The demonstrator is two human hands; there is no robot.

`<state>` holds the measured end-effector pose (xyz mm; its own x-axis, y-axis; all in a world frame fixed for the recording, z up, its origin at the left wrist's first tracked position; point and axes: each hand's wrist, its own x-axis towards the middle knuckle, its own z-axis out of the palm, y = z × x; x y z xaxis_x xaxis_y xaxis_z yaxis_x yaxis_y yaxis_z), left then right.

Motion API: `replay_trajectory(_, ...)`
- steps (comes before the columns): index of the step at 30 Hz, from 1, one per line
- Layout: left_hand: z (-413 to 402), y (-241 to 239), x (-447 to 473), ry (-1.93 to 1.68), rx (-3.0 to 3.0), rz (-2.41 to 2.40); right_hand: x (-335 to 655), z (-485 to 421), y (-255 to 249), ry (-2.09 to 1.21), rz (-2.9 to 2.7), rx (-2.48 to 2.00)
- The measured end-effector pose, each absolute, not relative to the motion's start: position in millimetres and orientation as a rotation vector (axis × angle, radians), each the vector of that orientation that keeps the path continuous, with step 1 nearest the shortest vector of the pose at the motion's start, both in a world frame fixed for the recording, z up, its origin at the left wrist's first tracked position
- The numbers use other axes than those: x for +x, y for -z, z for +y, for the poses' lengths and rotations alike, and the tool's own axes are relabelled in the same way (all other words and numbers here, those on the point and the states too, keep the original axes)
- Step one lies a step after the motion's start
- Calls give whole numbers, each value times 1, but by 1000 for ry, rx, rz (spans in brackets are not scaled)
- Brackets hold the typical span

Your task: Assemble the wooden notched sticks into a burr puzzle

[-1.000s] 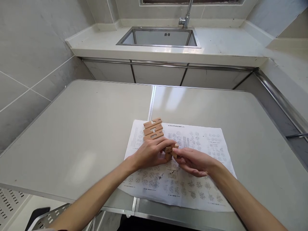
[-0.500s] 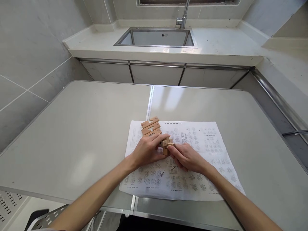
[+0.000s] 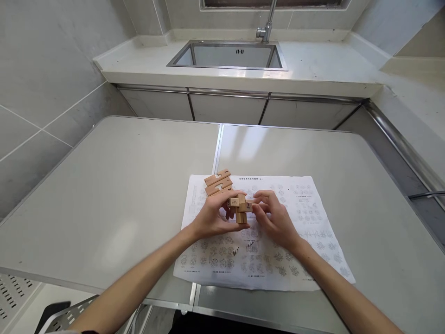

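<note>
Pale table (image 3: 156,162), wooden cluster (image 3: 241,207), long axis near-upright, pinched by left grip (image 3: 213,217); right grip (image 3: 276,220) unclear

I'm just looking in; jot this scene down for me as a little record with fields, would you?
Left hand: holding a cluster of interlocked wooden blocks
Right hand: fingertips at the cluster's right side
Marking: a "2" or "Z" on the block nearest the right hand
Loose pieces: notched wooden pieces beyond the left hand, one partly hidden by it
Underneath: printed sheet of small diagrams, on a pale table
Background: sink and faucet
</note>
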<state>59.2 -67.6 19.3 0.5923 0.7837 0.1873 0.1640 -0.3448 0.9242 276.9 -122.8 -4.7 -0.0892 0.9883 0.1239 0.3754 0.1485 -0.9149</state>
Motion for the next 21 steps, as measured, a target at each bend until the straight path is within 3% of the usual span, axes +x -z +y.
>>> replay_trajectory(10,-70,-26,59,-715,1635,577,278,-122,4,-990,-1797,-1170)
replay_trajectory(18,-70,-21,58,-801,1803,592,271,-127,3,-1902,-1103,-940)
replay_trajectory(21,-70,-21,58,-796,1809,586,270,-127,2,-2008,-956,-897)
